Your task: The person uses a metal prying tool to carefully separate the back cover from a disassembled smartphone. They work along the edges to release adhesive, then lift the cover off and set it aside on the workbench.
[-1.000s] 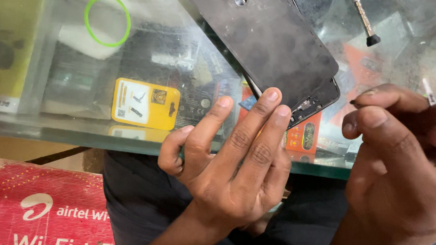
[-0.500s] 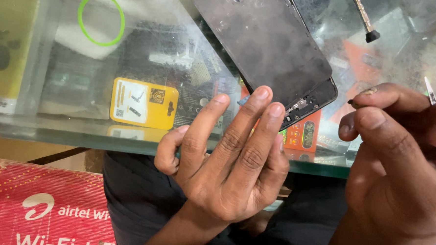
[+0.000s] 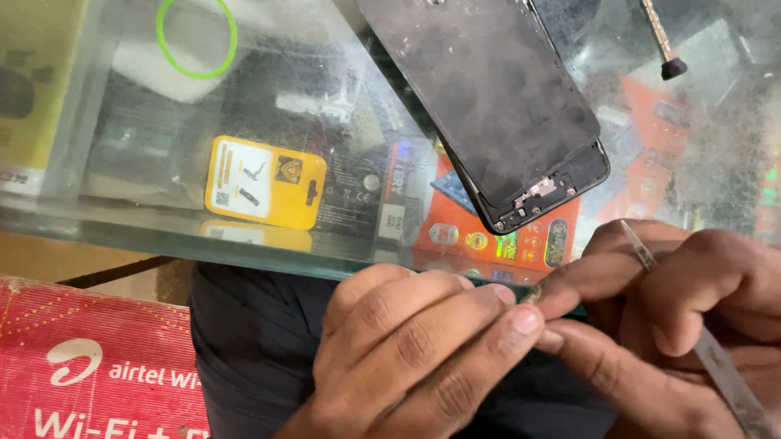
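My left hand (image 3: 411, 352) and right hand (image 3: 666, 337) now pinch a tiny part (image 3: 532, 294) between their fingertips at the glass counter (image 3: 144, 226) edge; half a second back the left lay open under the phone frame (image 3: 492, 101), which now rests alone. Tweezers (image 3: 709, 356) sit tucked in the right

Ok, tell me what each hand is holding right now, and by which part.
The right hand holds metal tweezers along the middle of the shaft. Both hands' fingertips meet on a tiny part, too small to identify. The left hand grips nothing else.
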